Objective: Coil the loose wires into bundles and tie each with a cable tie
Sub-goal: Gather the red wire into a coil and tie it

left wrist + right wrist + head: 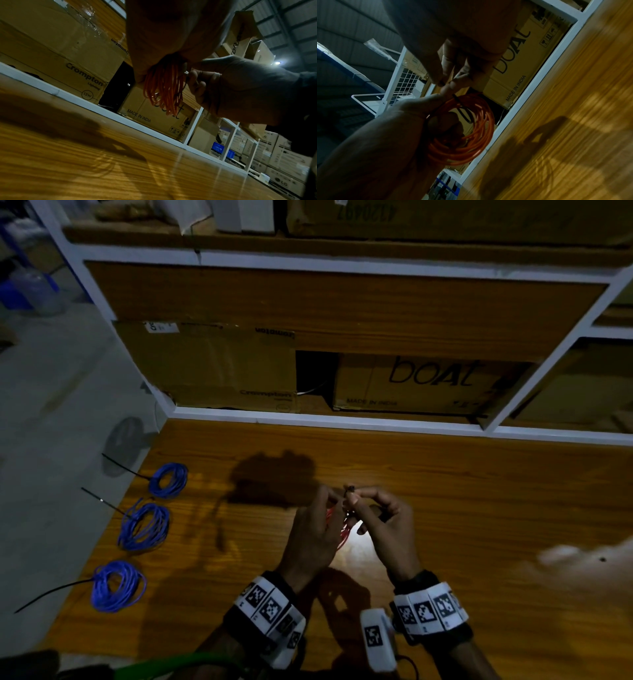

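Holding the red coil (343,529) up above the table (479,508), you have both hands close together over the middle of the wood. Your left hand (317,537) grips the coil: its fingers are curled round the bunch of loops, and the loops hang down from it, as the left wrist view shows (163,86). Your right hand (383,529) is just beside it, with thumb and forefinger pinched on the black tie (350,490) at the top of the coil. In the right wrist view the tie (453,96) crosses the orange-red loops (471,129) near your fingertips (453,83), but the picture is dark and I cannot tell if the tie is already closed into a loop or only laid around the wire. The coil does not touch the table; its shadow falls on the wood below.

At the left edge of the table lie three blue coils in a row: the far coil (169,480), the middle coil (144,526) and the near coil (118,586). Each has a black tie tail that sticks out to the left over the table edge. They are well apart from your hands.

Behind the table stand two cartons on a shelf, the Crompton box (212,368) at the left and the boat box (421,385) at the right, with a dark gap between them.
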The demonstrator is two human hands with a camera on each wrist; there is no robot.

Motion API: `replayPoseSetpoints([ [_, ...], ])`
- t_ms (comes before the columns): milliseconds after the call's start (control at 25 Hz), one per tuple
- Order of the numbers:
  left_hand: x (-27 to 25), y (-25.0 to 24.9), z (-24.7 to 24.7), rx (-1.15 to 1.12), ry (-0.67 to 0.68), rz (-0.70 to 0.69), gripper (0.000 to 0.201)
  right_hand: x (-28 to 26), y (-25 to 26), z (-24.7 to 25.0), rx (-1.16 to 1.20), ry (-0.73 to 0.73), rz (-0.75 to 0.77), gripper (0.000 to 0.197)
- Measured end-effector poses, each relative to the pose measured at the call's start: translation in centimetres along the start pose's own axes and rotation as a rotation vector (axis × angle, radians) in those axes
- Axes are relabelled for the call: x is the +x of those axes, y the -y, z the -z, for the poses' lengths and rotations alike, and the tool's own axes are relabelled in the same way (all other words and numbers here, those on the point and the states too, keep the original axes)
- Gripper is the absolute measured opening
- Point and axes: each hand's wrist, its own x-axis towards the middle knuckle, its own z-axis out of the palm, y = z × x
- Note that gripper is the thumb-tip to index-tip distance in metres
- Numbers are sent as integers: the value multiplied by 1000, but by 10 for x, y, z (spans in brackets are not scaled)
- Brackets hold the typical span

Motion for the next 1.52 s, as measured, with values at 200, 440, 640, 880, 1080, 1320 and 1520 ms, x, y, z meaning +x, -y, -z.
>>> replayPoseSetpoints([
  [200,1,-2,2,18,-25,-32,8,0,2,4,19,-133,-51,9],
  [440,6,-2,1,93,-65,-102,13,-7,10,-5,115,-80,-92,13],
  [640,7,-1,1,110,-83,-110,14,-3,9,-7,253,-106,-162,12],
  [880,9,0,5,127,-92,-110,14,-3,8,-8,262,-101,-196,13],
  [1080,9,-1,5,139,-101,-123,14,-1,7,-8,279,-82,-231,20],
  [1320,9,0,6,157,-89,-156,14,0,5,-7,261,-74,-254,20],
  [1520,10,-4,7,167,-82,-187,14,1,8,-8,257,-65,-276,15],
])
